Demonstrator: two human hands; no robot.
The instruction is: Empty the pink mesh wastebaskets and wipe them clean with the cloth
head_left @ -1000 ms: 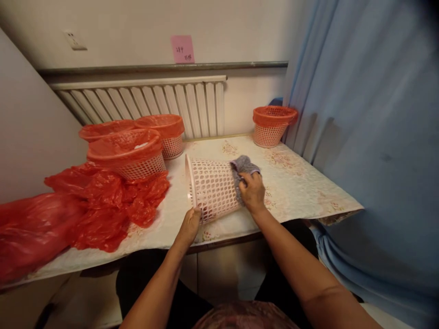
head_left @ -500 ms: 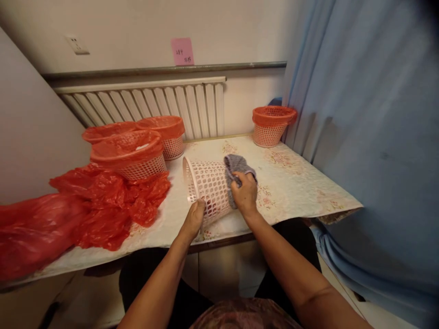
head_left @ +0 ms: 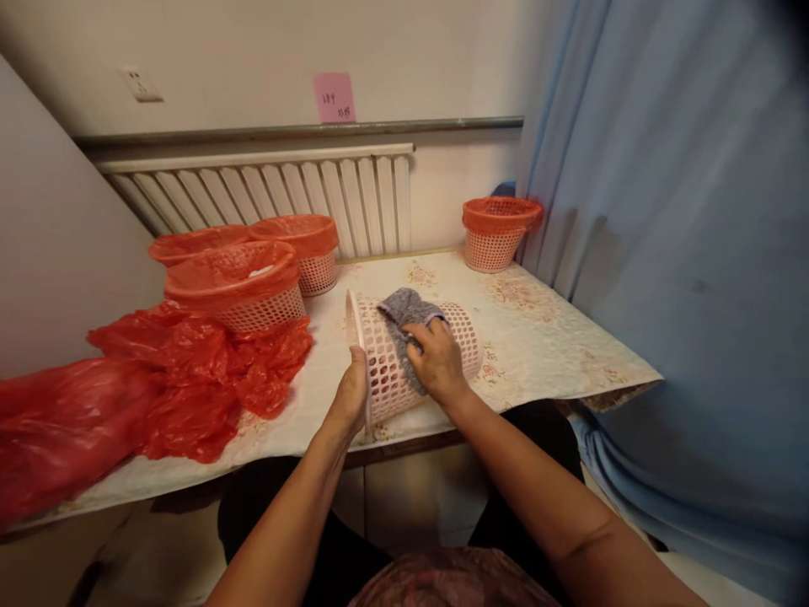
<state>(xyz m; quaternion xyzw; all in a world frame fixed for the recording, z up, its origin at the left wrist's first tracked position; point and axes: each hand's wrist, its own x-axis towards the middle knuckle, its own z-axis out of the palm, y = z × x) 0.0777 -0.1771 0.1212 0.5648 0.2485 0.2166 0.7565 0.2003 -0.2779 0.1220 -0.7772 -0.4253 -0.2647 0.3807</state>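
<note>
A pale pink perforated plastic wastebasket [head_left: 387, 371] lies on its side on the table, its wide mouth facing left and its base to the right. My left hand [head_left: 351, 389] grips the rim at the mouth, thumb up and the other fingers hidden by the rim. With bent fingers my right hand [head_left: 437, 361] presses a grey cloth [head_left: 404, 310] with a light purple edge onto the side of the basket, about midway along it.
Several baskets lined with red bags, one in front [head_left: 265, 308], stand at the back left. Crumpled red plastic bags [head_left: 195, 379] cover the table's left part. Another lined basket [head_left: 493, 249] stands at the back right beside a blue curtain [head_left: 683, 253]. A radiator [head_left: 271, 190] is behind.
My right hand and the cloth have slid left along the basket, from its base end to its middle. The basket has turned slightly, and my left hand remains at the rim.
</note>
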